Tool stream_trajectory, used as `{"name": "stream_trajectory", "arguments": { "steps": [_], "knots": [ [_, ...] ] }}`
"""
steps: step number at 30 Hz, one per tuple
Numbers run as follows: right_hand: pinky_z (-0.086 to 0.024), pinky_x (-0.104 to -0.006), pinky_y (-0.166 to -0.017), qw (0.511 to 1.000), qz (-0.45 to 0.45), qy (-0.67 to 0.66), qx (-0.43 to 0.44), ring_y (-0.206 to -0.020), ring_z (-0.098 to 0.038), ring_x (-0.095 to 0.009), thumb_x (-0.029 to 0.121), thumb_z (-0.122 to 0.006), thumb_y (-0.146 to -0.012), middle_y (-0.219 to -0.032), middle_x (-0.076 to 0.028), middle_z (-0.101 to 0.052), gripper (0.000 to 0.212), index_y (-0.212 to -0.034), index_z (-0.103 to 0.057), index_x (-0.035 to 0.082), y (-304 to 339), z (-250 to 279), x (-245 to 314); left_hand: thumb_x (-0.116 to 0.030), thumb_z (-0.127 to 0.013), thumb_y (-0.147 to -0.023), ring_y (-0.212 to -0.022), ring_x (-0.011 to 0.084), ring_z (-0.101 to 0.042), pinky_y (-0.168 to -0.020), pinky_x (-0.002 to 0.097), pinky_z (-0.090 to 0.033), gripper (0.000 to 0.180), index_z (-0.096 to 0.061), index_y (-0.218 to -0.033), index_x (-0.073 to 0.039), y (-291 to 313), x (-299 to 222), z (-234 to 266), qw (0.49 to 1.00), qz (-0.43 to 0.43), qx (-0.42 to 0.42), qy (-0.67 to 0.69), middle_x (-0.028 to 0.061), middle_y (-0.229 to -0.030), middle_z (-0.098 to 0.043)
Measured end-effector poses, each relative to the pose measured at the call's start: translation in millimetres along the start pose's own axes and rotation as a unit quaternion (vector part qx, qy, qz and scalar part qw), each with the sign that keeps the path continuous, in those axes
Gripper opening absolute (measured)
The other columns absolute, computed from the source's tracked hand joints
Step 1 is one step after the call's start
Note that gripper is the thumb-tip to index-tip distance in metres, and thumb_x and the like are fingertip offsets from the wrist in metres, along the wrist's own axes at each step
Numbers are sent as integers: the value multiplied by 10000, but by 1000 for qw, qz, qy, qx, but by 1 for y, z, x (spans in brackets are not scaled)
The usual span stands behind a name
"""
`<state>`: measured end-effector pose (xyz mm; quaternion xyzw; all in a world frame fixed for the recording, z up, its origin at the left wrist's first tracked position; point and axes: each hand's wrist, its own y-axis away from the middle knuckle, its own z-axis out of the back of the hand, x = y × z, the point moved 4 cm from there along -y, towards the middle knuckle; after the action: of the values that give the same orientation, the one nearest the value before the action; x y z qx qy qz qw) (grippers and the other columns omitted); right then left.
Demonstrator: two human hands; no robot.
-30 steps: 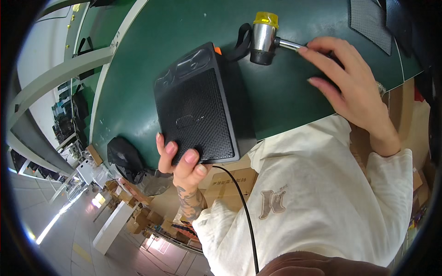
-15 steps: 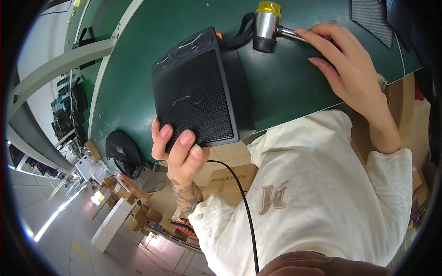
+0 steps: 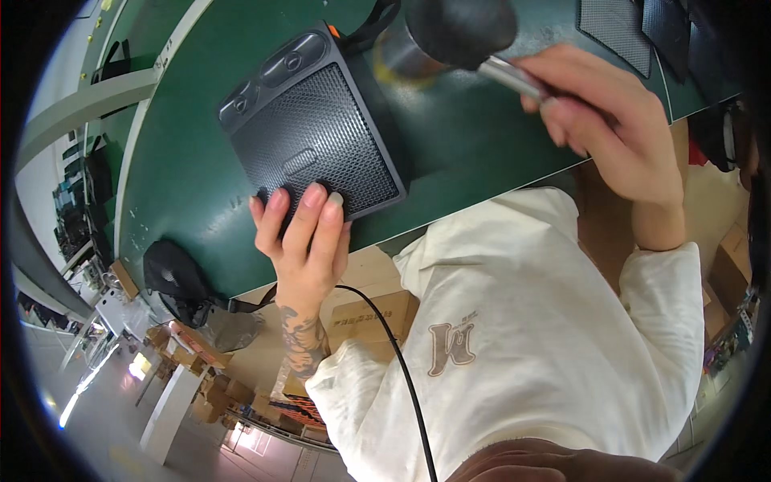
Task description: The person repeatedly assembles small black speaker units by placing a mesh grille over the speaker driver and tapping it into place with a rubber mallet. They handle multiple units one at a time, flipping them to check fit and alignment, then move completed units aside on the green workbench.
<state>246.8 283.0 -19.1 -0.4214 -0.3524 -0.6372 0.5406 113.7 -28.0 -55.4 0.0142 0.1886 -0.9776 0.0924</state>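
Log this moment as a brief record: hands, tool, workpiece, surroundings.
Left hand: on the near end of the black box
Right hand: gripping the mallet by its handle
Mallet: above the green bench, head blurred
Box: mesh face toward camera
Surroundings: mesh panels upper right; black bag at left

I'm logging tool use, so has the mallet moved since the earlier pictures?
Yes, upward: the mallet lay on the green table earlier; now the right hand holds it raised above that surface.
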Motion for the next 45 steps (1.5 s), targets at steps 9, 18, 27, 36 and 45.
{"name": "stream_trajectory", "arguments": {
  "steps": [9,18,27,36,45],
  "knots": [
    [-532,-315,-697,977,124,104,138,-794,-665,-267,-84,-657,-884,-1016,-125,-650,421,-1300,-668,-24,-5,-19,36,-7,-804,-829,-1321,351,-517,-1173,581,-367,488,-673,-1283,-131,-2,-3,-2,997,43,-55,13,57,-1380,-650],
    [-502,-315,-674,972,141,140,122,-783,-636,-241,-13,-646,-930,-979,-142,-653,354,-1281,-677,-43,2,-15,37,-40,-829,-812,-1343,345,-498,-1178,562,-358,580,-656,-1353,-153,-9,-2,-4,997,38,-71,7,47,-1404,-634],
    [-493,-334,-730,973,99,192,-77,-833,-624,-272,-1,-642,-946,-996,-125,-641,351,-1296,-668,-7,15,11,-9,-193,-911,-769,-1423,394,-379,-1204,652,-286,770,-505,-1417,-115,-2,-9,-18,995,40,-77,-56,88,-1526,-471],
    [-479,-467,-1073,961,202,177,-69,-1232,-584,-403,84,-778,-825,-1295,-208,-612,541,-1318,-597,-41,-1,-31,7,-127,-938,-705,-1570,344,-214,-1263,440,-184,1289,-70,-1650,6,-4,13,-9,917,332,-41,217,275,-1684,-199],
    [-503,-458,-1045,955,230,177,-64,-1239,-586,-443,240,-801,-847,-1364,-322,-553,837,-1510,-396,-70,-47,-65,65,-316,-715,-930,-838,182,-668,-761,330,-533,841,-293,-1587,-3,-53,42,37,871,371,-161,280,129,-1015,-711]
  ]
}}
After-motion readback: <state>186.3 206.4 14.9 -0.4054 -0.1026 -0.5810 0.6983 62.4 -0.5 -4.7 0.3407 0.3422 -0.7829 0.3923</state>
